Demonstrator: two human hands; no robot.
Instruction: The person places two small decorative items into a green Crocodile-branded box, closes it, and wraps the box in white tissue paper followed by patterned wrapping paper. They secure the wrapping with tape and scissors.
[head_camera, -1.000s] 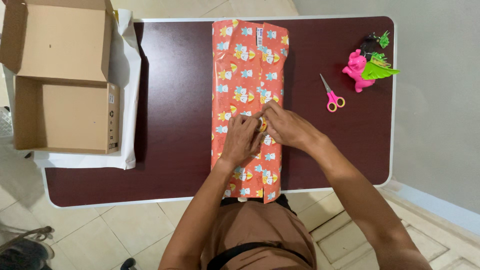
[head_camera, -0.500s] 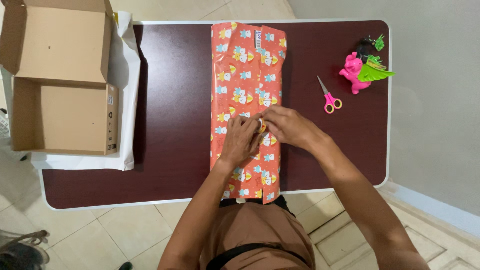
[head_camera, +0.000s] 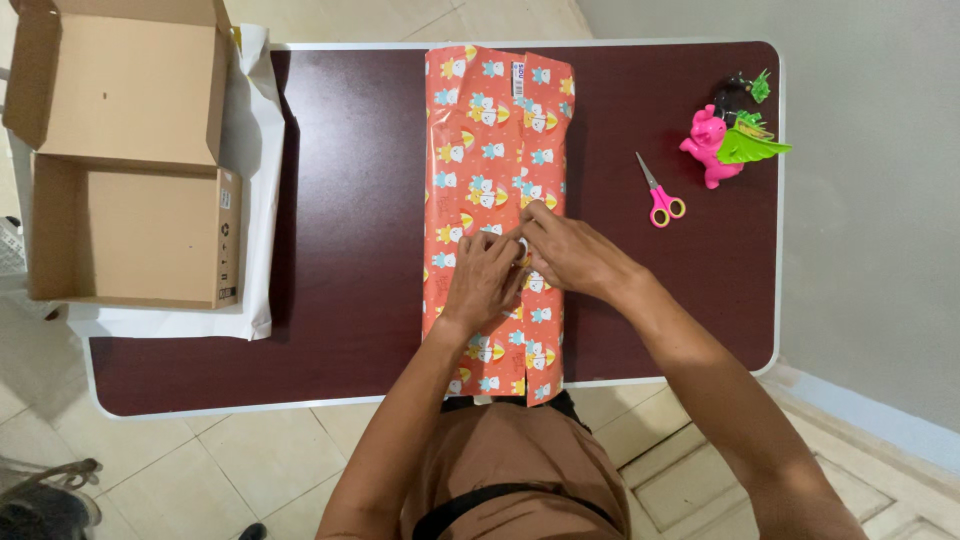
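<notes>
The overlapping seam of the orange patterned wrapping paper (head_camera: 497, 150) is best kept flat and taut while it is pressed, so that no slack forms along the fold. The left hand (head_camera: 483, 280) is laid on the paper with its fingers curled close together at the seam; the right hand (head_camera: 568, 252) meets it there, fingertips pinched together on something small that cannot be made out. The wrapped length lies down the middle of the dark table (head_camera: 350, 200), running from 12 to 6 o'clock directly beneath both hands. Pink scissors (head_camera: 658, 192) lie at 3 o'clock.
</notes>
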